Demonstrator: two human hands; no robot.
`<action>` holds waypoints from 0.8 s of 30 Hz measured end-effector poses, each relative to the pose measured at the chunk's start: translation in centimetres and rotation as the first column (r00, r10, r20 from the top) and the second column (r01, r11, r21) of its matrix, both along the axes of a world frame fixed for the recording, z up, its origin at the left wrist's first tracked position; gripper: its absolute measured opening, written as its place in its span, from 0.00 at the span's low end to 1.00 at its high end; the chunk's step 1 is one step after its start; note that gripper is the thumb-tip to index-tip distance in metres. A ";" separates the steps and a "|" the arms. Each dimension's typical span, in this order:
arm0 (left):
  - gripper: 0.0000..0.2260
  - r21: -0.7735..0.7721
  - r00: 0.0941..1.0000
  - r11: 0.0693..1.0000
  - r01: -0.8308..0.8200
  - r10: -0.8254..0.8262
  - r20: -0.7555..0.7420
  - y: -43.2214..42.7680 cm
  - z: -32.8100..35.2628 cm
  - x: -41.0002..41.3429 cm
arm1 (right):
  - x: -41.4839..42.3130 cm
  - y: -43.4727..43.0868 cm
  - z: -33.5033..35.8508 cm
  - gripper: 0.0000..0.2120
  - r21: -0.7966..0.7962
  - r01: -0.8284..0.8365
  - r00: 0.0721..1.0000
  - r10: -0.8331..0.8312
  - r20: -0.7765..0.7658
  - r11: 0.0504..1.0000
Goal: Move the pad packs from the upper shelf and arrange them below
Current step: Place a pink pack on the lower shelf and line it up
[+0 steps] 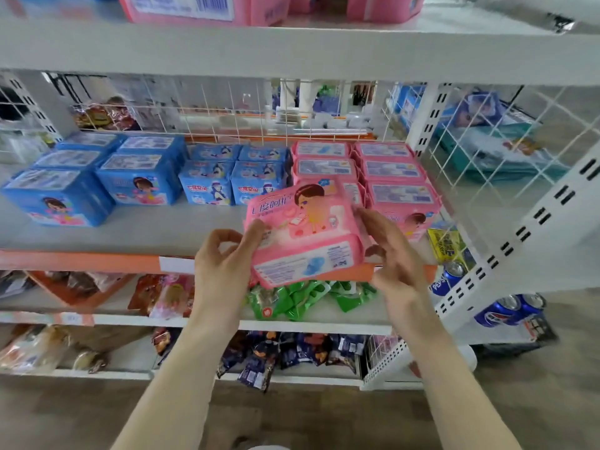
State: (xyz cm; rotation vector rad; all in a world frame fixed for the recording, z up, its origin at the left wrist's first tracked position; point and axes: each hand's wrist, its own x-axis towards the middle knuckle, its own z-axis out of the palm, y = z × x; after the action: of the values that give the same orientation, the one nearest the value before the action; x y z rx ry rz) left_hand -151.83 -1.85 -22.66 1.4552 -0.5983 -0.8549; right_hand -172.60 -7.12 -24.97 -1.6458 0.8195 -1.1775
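pink pad pack [305,235] held between my 2 hands at the middle shelf [146,228]

my left hand [224,264] pinches its left end, fingers curled; my right hand [389,254], blurred, lies against its right end with fingers nearly straight. the pack tilts over the shelf's front edge, just before the stacked pink packs [389,170] in 2 rows at the right; blue pad packs [136,180] fill the left. more pink packs [181,8] sit on the upper shelf [292,50].

Well above the right hand [389,254], the top-shelf packs [194,9] were cut by the frame's edge, that hand's fingers [373,222] were motion-blurred, and the held pack [302,235] hid most of a stacked pack [352,191] just behind it.
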 end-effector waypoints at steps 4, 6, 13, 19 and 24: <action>0.16 0.023 0.991 0.995 0.100 -0.098 -0.090 -0.1 -0.5 1.6 | 0.9 -0.2 -0.6 0.28 0.038 0.022 0.992 -0.017 -0.128 0.999; 0.12 -0.030 0.982 0.984 0.177 -0.178 -0.068 0.1 -0.6 2.3 | 1.2 -0.3 -0.8 0.27 0.086 0.055 0.991 -0.044 -0.124 0.995; 0.32 -0.098 0.819 0.872 0.480 -0.405 0.407 1.1 -1.7 5.2 | 4.5 0.5 0.5 0.13 0.201 0.206 0.979 -0.198 -0.057 0.958; 0.17 -0.129 0.902 0.931 0.340 -0.284 0.326 0.9 -0.9 7.2 | 6.2 0.9 0.9 0.36 0.219 0.186 0.982 -0.183 -0.036 0.958; 0.12 -0.099 0.923 0.935 0.342 -0.314 0.222 0.9 -0.5 7.8 | 8.3 0.7 2.0 0.09 0.143 0.171 0.979 -0.152 -0.133 0.975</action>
State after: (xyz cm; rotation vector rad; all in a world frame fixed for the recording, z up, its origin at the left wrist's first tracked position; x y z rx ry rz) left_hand -144.00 -0.92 -23.13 1.3451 -1.0589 -0.9101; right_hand -164.27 -6.39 -22.98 -1.5578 1.1117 -1.1027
